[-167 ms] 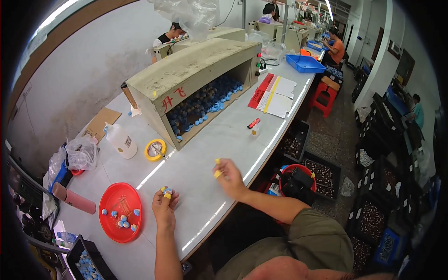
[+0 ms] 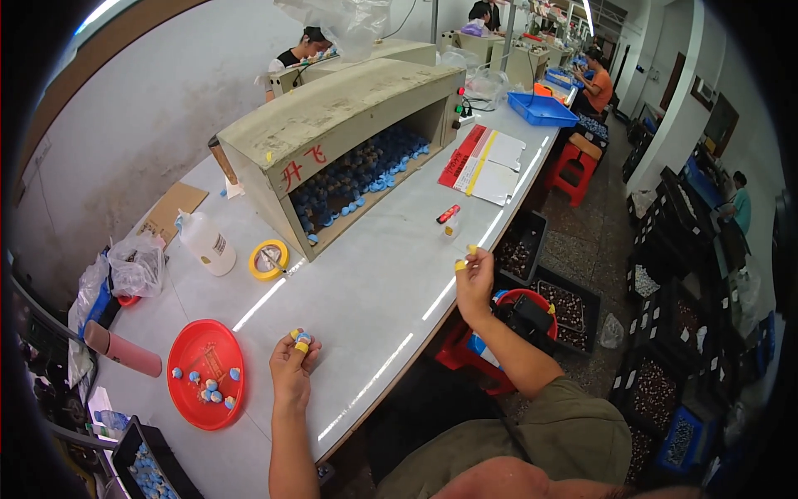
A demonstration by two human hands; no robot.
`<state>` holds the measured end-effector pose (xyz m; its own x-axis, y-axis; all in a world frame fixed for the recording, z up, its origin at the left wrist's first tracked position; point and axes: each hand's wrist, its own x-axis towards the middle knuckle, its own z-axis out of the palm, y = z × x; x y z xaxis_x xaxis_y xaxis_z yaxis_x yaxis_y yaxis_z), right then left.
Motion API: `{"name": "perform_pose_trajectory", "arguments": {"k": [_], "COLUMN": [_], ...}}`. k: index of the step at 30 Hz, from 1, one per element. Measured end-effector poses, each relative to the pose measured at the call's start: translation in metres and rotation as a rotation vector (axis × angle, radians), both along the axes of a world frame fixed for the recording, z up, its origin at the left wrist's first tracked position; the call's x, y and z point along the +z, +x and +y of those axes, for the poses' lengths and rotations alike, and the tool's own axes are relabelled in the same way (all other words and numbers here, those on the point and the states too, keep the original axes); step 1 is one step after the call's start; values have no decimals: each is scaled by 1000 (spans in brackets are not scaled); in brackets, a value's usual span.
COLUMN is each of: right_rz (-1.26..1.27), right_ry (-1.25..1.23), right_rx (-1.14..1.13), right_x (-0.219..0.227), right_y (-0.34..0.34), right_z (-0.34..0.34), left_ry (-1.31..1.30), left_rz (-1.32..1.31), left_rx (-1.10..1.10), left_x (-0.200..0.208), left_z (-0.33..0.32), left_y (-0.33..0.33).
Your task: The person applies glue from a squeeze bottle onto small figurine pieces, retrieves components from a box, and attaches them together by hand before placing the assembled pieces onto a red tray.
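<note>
My left hand point(image 2: 293, 374) is raised over the grey table, its yellow-wrapped fingertips pinching a small blue-and-white ball point(image 2: 303, 338). Close to the table's right edge is my right hand point(image 2: 475, 287), with yellow covers on the thumb and a finger. Those two tips stand apart, and I see nothing between them. Just beyond this hand sit a small clear bottle point(image 2: 450, 228) and a red tube-like piece point(image 2: 448, 214). Left of my left hand, a round red tray point(image 2: 199, 337) carries several similar blue-and-white balls point(image 2: 214, 386).
A beige open-fronted box point(image 2: 332, 116) full of blue pieces stands ahead. Yellow tape point(image 2: 256, 264), a white bottle point(image 2: 205, 242), a pink flask point(image 2: 125, 349) and a black bin point(image 2: 129, 453) are on the left. Cards point(image 2: 492, 170) lie ahead right; a red stool point(image 2: 571, 170) stands beyond.
My right hand has swung rightward and a little forward, toward the table's right edge and the small clear bottle. The left hand keeps its pinch on the ball. The view has shifted slightly.
</note>
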<state>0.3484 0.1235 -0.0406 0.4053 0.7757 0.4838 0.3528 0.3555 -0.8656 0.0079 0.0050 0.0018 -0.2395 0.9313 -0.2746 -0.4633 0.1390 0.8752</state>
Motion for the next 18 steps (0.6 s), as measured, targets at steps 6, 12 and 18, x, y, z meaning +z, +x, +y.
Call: {"name": "perform_pose_trajectory", "arguments": {"k": [6,12,18], "right_rz": [-472,-581,-253], "right_ry": [-178,-402,-142], "right_rx": [-238,-172,140], "right_x": [8,14,3], "right_y": [39,19,-23], "right_z": [54,92,79], "left_ry": [-108,-109,-129], "left_rz": [-33,19,-44], "left_rx": [-62,-92,-63], "left_x": [4,4,4], "left_z": [-1,-6,-2], "left_y": [4,-1,0]}}
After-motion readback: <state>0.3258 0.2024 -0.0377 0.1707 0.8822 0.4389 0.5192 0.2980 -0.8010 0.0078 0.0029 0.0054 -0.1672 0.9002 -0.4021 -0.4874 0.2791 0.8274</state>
